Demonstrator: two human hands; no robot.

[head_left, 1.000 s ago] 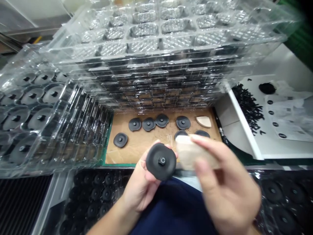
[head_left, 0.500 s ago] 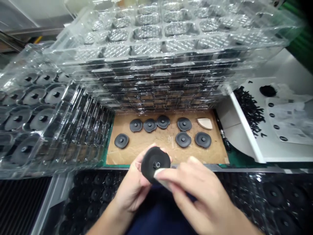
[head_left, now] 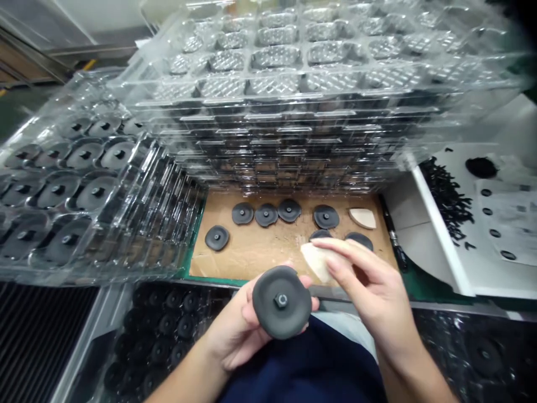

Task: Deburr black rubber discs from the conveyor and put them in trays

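My left hand (head_left: 239,330) grips a round black rubber disc (head_left: 268,291) by its rim, with the small central stud facing up at me. Pinched between the thumb and fingers of my right hand (head_left: 373,280) is a cream-coloured wedge-shaped pad (head_left: 314,262), apart from the disc and above its right side. Several similar discs lie on a cardboard sheet (head_left: 255,257) beyond my hands, such as one disc (head_left: 217,238) at the left. My right hand partly hides two of them. A second cream wedge (head_left: 362,218) rests at the sheet's far right.
Tall stacks of clear plastic trays (head_left: 277,117) stand behind the cardboard, and filled trays (head_left: 59,190) at the left. A white bin (head_left: 482,268) on the right holds small black pieces (head_left: 448,196). A black pen-like tool (head_left: 394,235) lies beside the bin. Filled trays (head_left: 159,336) sit below the edge.
My right hand has drawn the cream wedge off the disc, up and to the right. The disc in my left hand is now turned more fully toward me. The view has shifted slightly.
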